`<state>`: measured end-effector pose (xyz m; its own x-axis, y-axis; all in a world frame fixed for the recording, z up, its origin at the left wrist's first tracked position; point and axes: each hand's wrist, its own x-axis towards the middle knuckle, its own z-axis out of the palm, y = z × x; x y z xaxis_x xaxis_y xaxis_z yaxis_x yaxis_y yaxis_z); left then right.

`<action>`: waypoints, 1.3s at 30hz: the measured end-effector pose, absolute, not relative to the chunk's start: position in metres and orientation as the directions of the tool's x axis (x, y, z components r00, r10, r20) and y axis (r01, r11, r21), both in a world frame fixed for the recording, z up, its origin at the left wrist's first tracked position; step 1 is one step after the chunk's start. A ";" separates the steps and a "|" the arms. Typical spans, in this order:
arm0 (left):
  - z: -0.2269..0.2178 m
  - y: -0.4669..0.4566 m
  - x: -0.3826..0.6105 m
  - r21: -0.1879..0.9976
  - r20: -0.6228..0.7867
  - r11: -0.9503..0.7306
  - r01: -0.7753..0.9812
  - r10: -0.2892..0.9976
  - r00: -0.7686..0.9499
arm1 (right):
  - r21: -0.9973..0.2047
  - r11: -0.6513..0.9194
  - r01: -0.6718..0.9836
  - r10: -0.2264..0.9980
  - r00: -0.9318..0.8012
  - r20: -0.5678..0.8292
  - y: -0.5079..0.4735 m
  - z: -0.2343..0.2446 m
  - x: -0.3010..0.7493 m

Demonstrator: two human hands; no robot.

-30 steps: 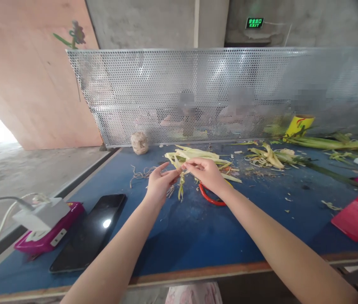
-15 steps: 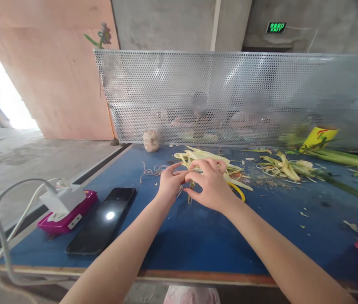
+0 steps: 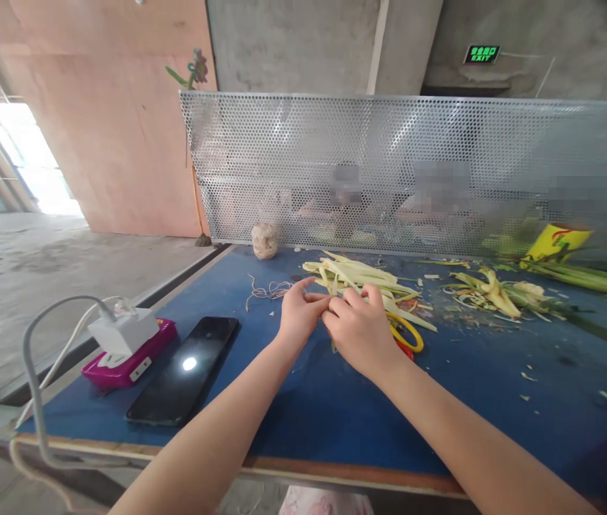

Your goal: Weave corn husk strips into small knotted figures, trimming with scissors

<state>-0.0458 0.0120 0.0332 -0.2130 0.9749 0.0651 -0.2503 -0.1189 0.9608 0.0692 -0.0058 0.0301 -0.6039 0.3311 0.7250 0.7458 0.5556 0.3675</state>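
Note:
My left hand (image 3: 300, 315) and my right hand (image 3: 360, 332) meet above the blue table, both with pinched fingers. Between their fingertips is a narrow pale leaf strip (image 3: 334, 286), its tip poking up above the fingers. Most of it is hidden behind my right hand. Just beyond the hands lies a pile of pale yellow-green leaf strips (image 3: 357, 270). A yellow loop handle (image 3: 418, 343) with a red part beside it shows next to my right wrist; the rest is covered. Thin tangled string (image 3: 265, 292) lies left of my left hand.
A black phone (image 3: 185, 372) and a magenta power strip (image 3: 115, 368) with a white charger (image 3: 124, 332) lie at left. A carved pale lump (image 3: 265, 241) stands near the perforated metal screen (image 3: 282, 157). Leaf scraps (image 3: 491, 293) and a yellow container (image 3: 557, 243) are at right. People sit behind the screen.
My right hand's fingers have closed in from a wider spread, against my left fingertips. The small loop hanging below the hands is now mostly hidden. The whole view has shifted slightly.

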 end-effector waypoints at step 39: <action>0.046 0.004 -0.045 0.933 0.359 -0.357 0.038 0.924 -0.131 | -0.788 0.477 0.389 0.861 -0.028 0.507 0.034 0.036 0.095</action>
<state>-0.0447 0.0039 0.0461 -0.1309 0.9241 0.3590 0.0381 -0.3572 0.9333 0.0949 0.0342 0.0363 -0.0279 0.8614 0.5072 0.3891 0.4768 -0.7882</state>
